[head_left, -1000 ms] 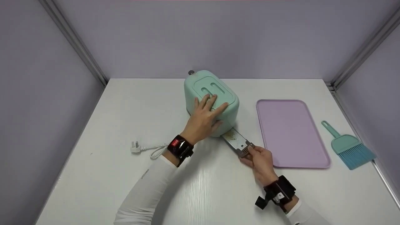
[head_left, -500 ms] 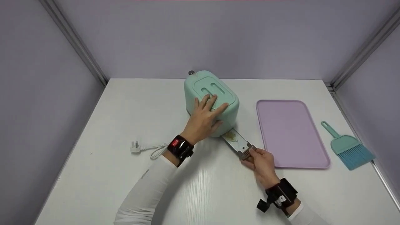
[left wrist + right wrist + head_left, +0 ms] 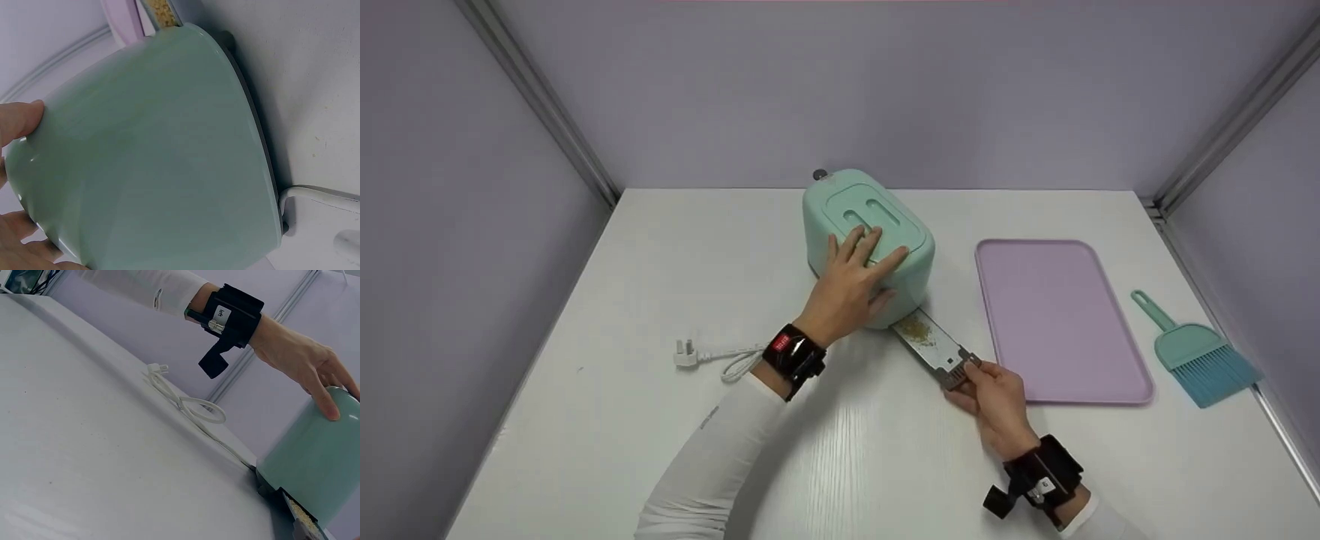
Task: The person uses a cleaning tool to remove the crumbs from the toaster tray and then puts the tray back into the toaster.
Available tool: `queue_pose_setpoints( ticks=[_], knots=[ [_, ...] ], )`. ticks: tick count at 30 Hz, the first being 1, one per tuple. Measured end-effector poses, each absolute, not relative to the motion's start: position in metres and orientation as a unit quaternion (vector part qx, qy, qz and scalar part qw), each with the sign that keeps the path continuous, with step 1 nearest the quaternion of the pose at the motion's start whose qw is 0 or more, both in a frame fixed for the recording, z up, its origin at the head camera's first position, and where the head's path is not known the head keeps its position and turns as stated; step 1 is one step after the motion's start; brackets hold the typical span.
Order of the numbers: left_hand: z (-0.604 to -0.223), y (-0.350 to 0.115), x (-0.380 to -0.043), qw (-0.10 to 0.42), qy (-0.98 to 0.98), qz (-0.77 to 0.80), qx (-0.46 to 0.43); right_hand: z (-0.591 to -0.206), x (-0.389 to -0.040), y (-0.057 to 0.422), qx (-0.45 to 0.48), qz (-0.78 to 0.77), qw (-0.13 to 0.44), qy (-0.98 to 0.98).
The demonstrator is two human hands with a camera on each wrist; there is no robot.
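Observation:
A mint-green toaster [image 3: 917, 274] stands at the middle of the table, two long grooves in its covered top. My left hand [image 3: 844, 292] rests on that top with spread fingers, the thumb lying down the near end. At the toaster's lower near corner a metal crumb tray [image 3: 926, 337] sticks out, its inner end hidden inside. My right hand [image 3: 994, 401] pinches the tray's grey outer end between thumb and fingers. Yellowish crumbs [image 3: 916, 330] lie on the tray, and they show in the left wrist view as well [image 3: 161, 12].
A lilac tray [image 3: 1061, 322] lies right of the toaster. Beyond it is a green dustpan [image 3: 1189, 343] with a blue-bristled brush [image 3: 1217, 375]. The white power cord [image 3: 742, 364] and its plug [image 3: 685, 354] lie on the left. Walls [image 3: 840, 90] bound the table's back and sides.
My right hand has moved a little toward the front right with the crumb tray, so more of the tray and its crumbs shows. My left hand and the toaster have stayed put.

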State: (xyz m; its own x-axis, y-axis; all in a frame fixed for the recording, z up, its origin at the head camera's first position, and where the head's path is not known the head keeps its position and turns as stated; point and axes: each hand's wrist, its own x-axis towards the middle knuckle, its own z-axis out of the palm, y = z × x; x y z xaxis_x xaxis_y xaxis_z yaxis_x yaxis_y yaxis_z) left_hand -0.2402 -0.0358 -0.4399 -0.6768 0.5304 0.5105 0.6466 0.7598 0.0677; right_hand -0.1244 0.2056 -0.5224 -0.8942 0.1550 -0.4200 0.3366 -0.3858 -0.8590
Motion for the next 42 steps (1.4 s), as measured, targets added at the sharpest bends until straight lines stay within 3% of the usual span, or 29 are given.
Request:
queue_pose_setpoints(
  ticks=[42],
  knots=[
    [-0.440,-0.036,-0.241,0.244,-0.904,-0.124,-0.328,-0.512,-0.094,0.236,0.247,-0.790,0.055,0.559]
  ],
)
